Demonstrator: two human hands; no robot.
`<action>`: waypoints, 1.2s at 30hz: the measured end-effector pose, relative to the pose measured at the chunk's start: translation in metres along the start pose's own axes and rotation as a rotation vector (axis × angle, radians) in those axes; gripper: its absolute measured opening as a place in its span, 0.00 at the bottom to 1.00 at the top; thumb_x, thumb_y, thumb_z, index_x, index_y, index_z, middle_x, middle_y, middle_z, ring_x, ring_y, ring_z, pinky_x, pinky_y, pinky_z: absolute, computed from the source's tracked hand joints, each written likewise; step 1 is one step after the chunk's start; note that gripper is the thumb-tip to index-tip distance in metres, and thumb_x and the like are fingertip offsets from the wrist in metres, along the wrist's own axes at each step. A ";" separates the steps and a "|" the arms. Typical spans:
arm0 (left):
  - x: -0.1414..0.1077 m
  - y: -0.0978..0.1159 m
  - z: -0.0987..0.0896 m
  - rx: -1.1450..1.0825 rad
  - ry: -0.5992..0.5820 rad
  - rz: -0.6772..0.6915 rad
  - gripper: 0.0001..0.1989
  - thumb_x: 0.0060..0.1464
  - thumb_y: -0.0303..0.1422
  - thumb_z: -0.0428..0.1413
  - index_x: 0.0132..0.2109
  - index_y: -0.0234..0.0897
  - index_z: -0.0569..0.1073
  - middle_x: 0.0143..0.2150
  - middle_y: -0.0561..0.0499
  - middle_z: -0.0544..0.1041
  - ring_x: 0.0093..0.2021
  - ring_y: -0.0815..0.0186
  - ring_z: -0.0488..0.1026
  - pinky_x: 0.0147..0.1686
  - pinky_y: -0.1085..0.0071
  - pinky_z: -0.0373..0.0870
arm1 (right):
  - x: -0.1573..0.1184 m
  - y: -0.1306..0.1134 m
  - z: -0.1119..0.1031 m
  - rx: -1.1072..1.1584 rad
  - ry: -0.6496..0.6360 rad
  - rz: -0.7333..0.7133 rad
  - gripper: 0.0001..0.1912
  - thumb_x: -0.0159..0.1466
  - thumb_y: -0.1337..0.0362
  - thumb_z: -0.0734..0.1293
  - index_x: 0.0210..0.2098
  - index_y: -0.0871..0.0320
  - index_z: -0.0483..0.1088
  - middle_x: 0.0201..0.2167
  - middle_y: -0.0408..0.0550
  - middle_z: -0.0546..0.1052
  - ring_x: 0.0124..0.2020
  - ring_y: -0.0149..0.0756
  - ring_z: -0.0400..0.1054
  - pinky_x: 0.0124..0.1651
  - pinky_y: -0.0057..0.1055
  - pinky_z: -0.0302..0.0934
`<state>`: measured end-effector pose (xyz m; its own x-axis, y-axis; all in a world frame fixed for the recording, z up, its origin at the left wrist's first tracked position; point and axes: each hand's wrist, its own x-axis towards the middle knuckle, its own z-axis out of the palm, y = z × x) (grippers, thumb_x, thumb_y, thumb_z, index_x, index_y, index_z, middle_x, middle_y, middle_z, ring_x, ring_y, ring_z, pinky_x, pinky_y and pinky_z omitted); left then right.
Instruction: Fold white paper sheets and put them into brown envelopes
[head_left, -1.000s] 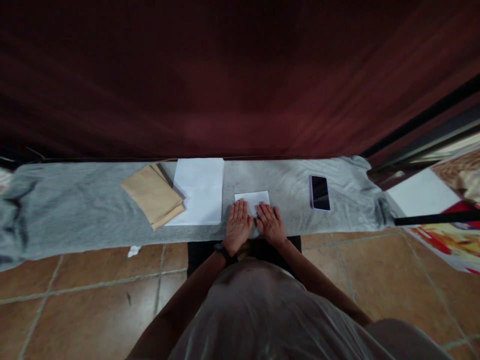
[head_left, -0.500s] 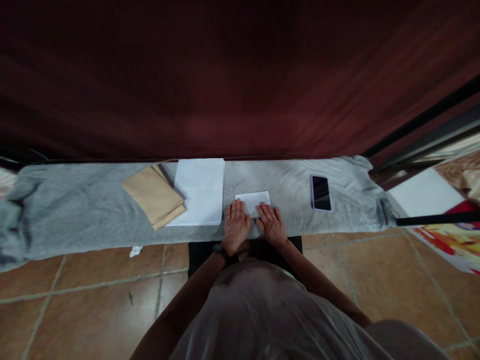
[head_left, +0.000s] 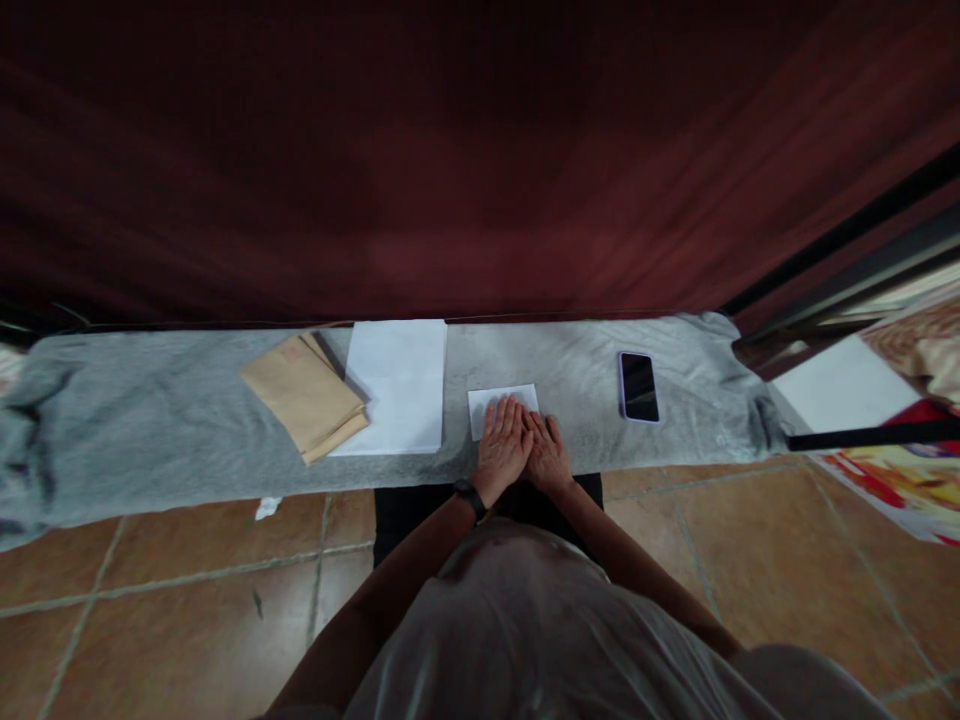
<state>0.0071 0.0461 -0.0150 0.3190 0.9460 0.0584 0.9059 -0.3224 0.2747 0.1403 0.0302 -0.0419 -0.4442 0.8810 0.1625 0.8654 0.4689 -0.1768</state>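
A small folded white paper (head_left: 484, 408) lies on a grey cloth (head_left: 150, 420) spread along the floor. My left hand (head_left: 504, 448) lies flat on the paper, fingers together, with a black band on the wrist. My right hand (head_left: 550, 452) lies flat beside it, touching it, pressing the paper's near right part. Both palms face down and neither hand grips anything.
A larger white sheet (head_left: 397, 385) and a stack of brown envelopes (head_left: 304, 393) lie to the left on the cloth. A black phone (head_left: 639, 386) lies to the right. A dark red curtain (head_left: 450, 160) hangs behind. Tiled floor (head_left: 172, 580) is in front.
My left hand has slid right across the paper until it touches my right hand. The paper and the other things have stayed in place.
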 end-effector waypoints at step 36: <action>-0.015 -0.052 -0.004 0.044 0.026 -0.145 0.31 0.68 0.35 0.42 0.72 0.23 0.52 0.75 0.36 0.49 0.76 0.54 0.42 0.72 0.50 0.46 | 0.034 -0.010 -0.006 0.091 0.033 0.045 0.27 0.74 0.59 0.54 0.70 0.58 0.57 0.71 0.53 0.60 0.71 0.46 0.53 0.73 0.50 0.42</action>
<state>-0.0462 0.0492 -0.0261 0.1769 0.9831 0.0465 0.9535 -0.1828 0.2395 0.1181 0.0555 -0.0287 -0.3958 0.8997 0.1841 0.8590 0.4336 -0.2722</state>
